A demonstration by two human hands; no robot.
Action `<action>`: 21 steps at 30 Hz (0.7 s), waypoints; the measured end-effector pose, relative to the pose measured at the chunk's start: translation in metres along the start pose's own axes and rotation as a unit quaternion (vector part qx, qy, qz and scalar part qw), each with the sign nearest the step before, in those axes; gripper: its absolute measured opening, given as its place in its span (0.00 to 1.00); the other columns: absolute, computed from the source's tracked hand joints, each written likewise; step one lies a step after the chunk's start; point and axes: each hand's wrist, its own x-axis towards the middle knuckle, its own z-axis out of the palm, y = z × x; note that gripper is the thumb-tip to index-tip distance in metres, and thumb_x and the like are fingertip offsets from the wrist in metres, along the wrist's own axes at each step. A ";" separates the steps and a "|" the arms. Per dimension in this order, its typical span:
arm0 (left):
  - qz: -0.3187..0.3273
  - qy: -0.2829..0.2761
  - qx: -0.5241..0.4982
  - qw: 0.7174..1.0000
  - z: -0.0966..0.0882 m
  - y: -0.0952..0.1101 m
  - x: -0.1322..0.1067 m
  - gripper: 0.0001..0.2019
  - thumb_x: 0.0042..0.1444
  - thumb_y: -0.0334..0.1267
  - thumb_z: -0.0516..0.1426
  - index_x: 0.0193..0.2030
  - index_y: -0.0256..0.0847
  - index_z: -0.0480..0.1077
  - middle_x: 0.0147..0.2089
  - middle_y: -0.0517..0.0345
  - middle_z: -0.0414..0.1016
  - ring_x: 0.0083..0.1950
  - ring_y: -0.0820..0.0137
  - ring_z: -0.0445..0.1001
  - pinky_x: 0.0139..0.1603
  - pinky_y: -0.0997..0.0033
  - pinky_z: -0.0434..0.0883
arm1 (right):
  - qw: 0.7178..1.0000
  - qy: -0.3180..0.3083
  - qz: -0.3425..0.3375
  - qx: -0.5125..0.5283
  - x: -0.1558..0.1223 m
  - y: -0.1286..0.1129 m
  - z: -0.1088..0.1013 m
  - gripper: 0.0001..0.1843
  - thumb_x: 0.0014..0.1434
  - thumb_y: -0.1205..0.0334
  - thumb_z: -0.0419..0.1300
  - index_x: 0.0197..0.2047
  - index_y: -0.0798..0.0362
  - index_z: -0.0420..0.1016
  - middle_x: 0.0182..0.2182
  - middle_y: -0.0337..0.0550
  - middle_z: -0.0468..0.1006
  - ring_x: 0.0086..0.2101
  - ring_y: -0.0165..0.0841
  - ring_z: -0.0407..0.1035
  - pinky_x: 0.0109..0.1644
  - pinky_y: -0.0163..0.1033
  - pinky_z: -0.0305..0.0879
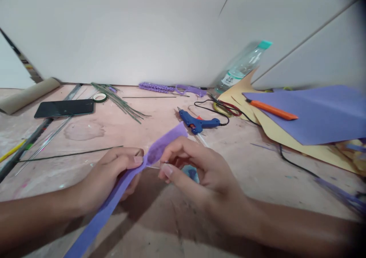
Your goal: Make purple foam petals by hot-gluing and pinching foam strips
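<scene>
A long purple paper strip runs slantwise from the bottom edge up to the middle of the table. My left hand pinches it near its upper part, where it is gathered and folded; the wider end stands up beyond the fingers. Close beside it, my right hand has thumb and forefinger pressed together on a thin pale strand that reaches the strip at my left fingertips. What this strand is made of I cannot tell. Just past my right hand lies a blue glue gun with its cord.
A black phone, tape roll, green wire stems and cardboard tube lie left. A beaded purple stem rests along the wall. Right are a bottle, orange cutter and purple sheet over yellow paper.
</scene>
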 end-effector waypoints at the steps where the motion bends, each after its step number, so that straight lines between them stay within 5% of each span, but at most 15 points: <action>1: 0.001 0.010 0.015 1.000 0.001 -0.002 0.001 0.19 0.58 0.50 0.56 0.22 0.41 0.63 0.16 0.64 0.60 0.17 0.76 0.54 0.19 0.75 0.53 | 1.000 -0.001 -0.010 -0.007 -0.002 0.002 0.000 0.04 0.63 0.71 0.58 0.39 0.53 0.74 0.29 0.35 0.77 0.27 0.26 0.72 0.30 0.31 0.69; 5: -0.004 0.027 0.018 0.999 0.001 -0.004 0.002 0.19 0.56 0.50 0.58 0.22 0.41 0.59 0.18 0.66 0.58 0.19 0.77 0.54 0.20 0.76 0.52 | 0.997 -0.017 -0.062 -0.035 -0.006 0.005 0.000 0.08 0.62 0.71 0.62 0.45 0.54 0.75 0.32 0.35 0.79 0.29 0.26 0.72 0.34 0.30 0.71; 15: -0.024 -0.066 -0.045 0.996 0.006 -0.012 -0.001 0.19 0.61 0.48 0.59 0.24 0.41 0.60 0.17 0.67 0.61 0.17 0.79 0.54 0.16 0.79 0.48 | 0.970 -0.012 -0.204 -0.134 -0.008 0.024 0.007 0.03 0.67 0.71 0.63 0.43 0.55 0.77 0.36 0.39 0.82 0.34 0.26 0.75 0.38 0.29 0.68; 21: -0.022 -0.079 -0.019 0.996 0.003 -0.015 -0.001 0.20 0.65 0.51 0.58 0.27 0.41 0.63 0.18 0.65 0.67 0.17 0.78 0.58 0.18 0.81 0.53 | 0.974 -0.065 -0.176 -0.130 -0.008 0.022 -0.001 0.03 0.67 0.69 0.62 0.40 0.53 0.76 0.30 0.36 0.81 0.29 0.25 0.73 0.33 0.30 0.65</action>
